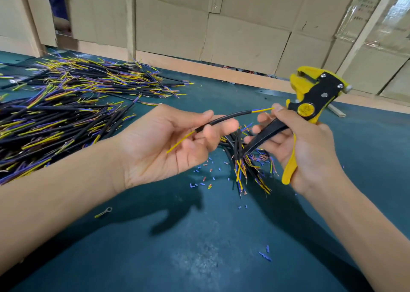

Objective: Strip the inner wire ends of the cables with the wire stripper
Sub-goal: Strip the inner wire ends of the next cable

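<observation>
My left hand (168, 145) lies palm up and holds a short black cable (224, 118) between thumb and fingers. Yellow and blue inner wires stick out of both ends of that cable. The right-hand wire ends touch the thumb tip of my right hand (310, 149). My right hand grips the yellow and black wire stripper (310, 100), jaws pointing up and away, handles spread apart. The stripper's jaws hold nothing.
A big pile of black cables (66, 114) with yellow and blue ends covers the green table (199, 247) at left. A smaller bundle (244, 160) lies under my hands, with insulation scraps (206, 178) scattered around. A ring terminal (104, 211) lies nearer me. Cardboard boxes (221, 20) stand behind.
</observation>
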`<action>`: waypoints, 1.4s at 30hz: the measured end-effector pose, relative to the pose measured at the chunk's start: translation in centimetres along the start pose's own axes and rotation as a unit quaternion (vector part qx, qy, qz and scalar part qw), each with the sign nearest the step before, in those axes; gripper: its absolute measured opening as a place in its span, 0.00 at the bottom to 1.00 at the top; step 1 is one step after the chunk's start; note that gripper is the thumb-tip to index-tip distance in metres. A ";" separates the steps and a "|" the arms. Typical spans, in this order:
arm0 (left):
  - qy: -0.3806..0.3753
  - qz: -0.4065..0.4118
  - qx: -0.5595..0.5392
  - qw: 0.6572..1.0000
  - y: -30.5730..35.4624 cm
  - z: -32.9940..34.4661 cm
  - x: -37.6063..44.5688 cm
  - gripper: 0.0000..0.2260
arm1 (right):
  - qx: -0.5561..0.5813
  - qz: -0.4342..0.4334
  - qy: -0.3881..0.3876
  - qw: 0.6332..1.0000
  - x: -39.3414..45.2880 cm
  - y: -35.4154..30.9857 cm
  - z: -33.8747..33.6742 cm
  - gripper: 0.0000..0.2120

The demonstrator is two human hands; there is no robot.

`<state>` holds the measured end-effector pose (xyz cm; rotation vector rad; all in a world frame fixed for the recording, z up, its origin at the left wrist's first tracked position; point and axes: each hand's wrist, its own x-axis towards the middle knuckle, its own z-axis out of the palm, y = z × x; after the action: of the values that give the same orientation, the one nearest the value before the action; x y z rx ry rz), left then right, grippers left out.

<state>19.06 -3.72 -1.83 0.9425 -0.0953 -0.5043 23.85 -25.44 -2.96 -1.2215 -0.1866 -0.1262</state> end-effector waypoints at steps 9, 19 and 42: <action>-0.030 -0.034 0.053 0.998 -0.3 -0.9 0.1 0.11 | -0.046 -0.057 0.120 0.990 -0.1 -0.3 -0.1 0.12; -0.002 0.096 0.047 0.994 -0.7 -0.4 0.4 0.08 | -0.018 0.026 -0.176 0.984 -3.6 1.0 3.0 0.02; 0.018 0.161 0.192 0.968 -0.4 -0.3 0.2 0.20 | 0.009 0.007 -0.095 0.995 -3.0 0.7 2.8 0.09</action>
<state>19.17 -3.79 -2.32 1.2857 -0.3167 -0.1668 20.81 -22.55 -3.27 -1.2164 -0.3450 0.0046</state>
